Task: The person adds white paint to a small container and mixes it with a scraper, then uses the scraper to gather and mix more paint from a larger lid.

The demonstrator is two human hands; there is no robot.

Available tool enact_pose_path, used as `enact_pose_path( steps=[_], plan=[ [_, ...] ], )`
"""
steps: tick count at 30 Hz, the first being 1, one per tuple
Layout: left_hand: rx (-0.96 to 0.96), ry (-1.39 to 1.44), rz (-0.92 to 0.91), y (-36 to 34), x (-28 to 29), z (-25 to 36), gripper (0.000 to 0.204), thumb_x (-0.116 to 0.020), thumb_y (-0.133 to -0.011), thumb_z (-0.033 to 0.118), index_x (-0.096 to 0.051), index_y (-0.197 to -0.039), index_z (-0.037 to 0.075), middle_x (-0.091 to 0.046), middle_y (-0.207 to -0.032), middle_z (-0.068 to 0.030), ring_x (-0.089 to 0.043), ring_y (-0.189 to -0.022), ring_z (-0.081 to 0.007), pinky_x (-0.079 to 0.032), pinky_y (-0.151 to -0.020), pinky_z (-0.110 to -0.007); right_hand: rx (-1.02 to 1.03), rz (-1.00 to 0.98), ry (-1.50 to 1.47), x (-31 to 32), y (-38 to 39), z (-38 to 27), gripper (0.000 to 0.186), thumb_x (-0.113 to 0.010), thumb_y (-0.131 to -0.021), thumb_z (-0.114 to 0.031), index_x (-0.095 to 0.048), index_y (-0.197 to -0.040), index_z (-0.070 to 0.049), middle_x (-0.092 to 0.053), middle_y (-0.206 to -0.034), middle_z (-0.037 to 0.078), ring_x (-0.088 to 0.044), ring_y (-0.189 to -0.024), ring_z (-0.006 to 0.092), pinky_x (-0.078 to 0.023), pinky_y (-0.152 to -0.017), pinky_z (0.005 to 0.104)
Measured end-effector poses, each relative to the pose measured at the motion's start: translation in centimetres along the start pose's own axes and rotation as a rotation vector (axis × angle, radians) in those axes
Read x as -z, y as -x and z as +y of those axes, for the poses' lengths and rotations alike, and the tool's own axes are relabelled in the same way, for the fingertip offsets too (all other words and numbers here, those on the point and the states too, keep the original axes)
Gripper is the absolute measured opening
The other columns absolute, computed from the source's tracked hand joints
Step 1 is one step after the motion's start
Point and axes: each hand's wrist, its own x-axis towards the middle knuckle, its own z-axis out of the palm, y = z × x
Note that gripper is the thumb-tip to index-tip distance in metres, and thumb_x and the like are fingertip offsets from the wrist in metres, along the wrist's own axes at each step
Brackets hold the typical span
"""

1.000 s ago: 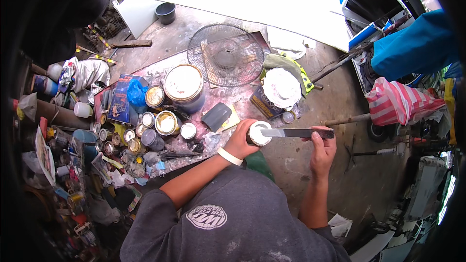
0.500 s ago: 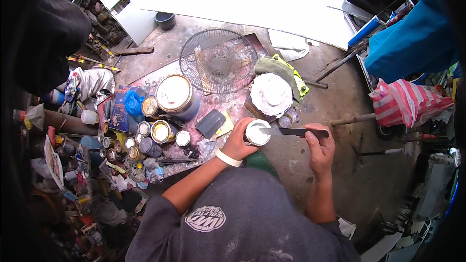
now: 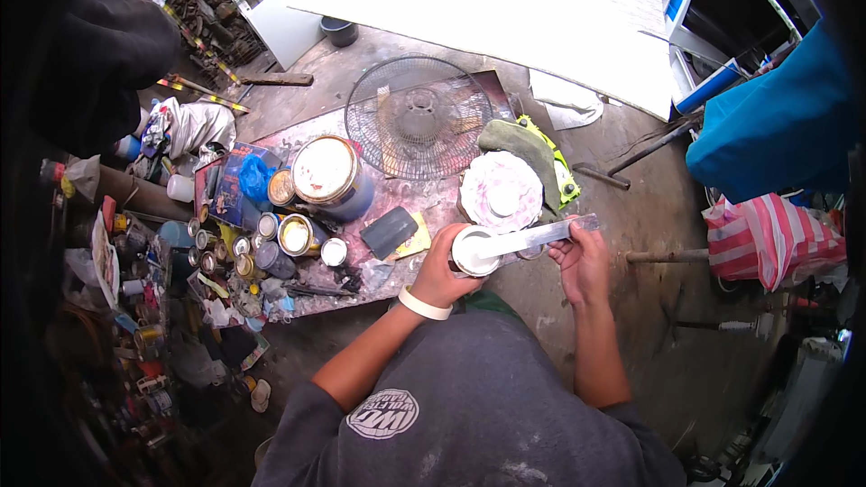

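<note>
My left hand [image 3: 439,269], with a pale band on its wrist, is wrapped around a small open can [image 3: 472,252] of white paint-like stuff. In my right hand [image 3: 585,263] is the outer end of a long flat metal strip [image 3: 543,235], pinched between thumb and fingers. White stuff coats the strip's inner part, and its tip reaches into the can. Just beyond the can stands a round container [image 3: 502,191] topped by a white cover with pinkish stains. A dark flat block [image 3: 391,232] lies on a yellow sheet left of my left hand.
A large paint bucket [image 3: 326,171] and several small cans [image 3: 299,234] crowd the low table's left side. A wire fan guard [image 3: 419,113] lies farther back, before a big white panel [image 3: 487,9]. A metal pipe [image 3: 667,256] and a red-striped bag [image 3: 767,236] are at the right.
The metal strip has turned in my right hand, so its white-coated face now shows, and its outer end has risen in the picture. My left hand still holds the can. The whole view has shifted slightly.
</note>
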Motion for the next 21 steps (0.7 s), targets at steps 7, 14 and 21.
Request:
enact_pose_path(
  steps=[7, 14, 21],
  plan=[
    [0.061, -0.003, 0.069, 0.2, -2.2, -0.6, 0.085, -0.091, -0.066, 0.010, -0.049, -0.140, 0.004, -0.057, -0.130, -0.0124, -0.058, -0.124, -0.0270, -0.044, -0.109, -0.039, -0.007, -0.047, -0.019, 0.9, -1.9, -0.6, 0.017, -0.057, -0.103, -0.015, -0.058, -0.117, -0.005, -0.070, -0.096, 0.008, -0.070, -0.079, 0.0182, -0.059, -0.070, 0.0325],
    [0.130, -0.007, 0.106, -0.2, -3.9, -0.5, 0.085, -0.090, -0.066, 0.008, -0.049, -0.140, 0.003, -0.056, -0.131, -0.0129, -0.056, -0.127, -0.0279, -0.044, -0.110, -0.040, 0.051, -0.029, 0.009, 1.2, -4.0, -3.4, 0.020, -0.056, -0.104, -0.017, -0.057, -0.120, -0.006, -0.070, -0.097, 0.008, -0.070, -0.082, 0.0172, -0.058, -0.071, 0.0320],
    [0.045, -0.058, 0.088, -0.9, -4.1, 0.3, 0.087, -0.092, -0.067, 0.012, -0.047, -0.141, 0.001, -0.053, -0.138, -0.0190, -0.054, -0.129, -0.0367, -0.043, -0.111, -0.046, 0.059, 0.055, 0.021, 0.7, -6.0, -4.9, 0.018, -0.055, -0.105, -0.017, -0.057, -0.119, -0.007, -0.068, -0.096, 0.005, -0.067, -0.081, 0.0155, -0.054, -0.070, 0.0319]
  ],
)
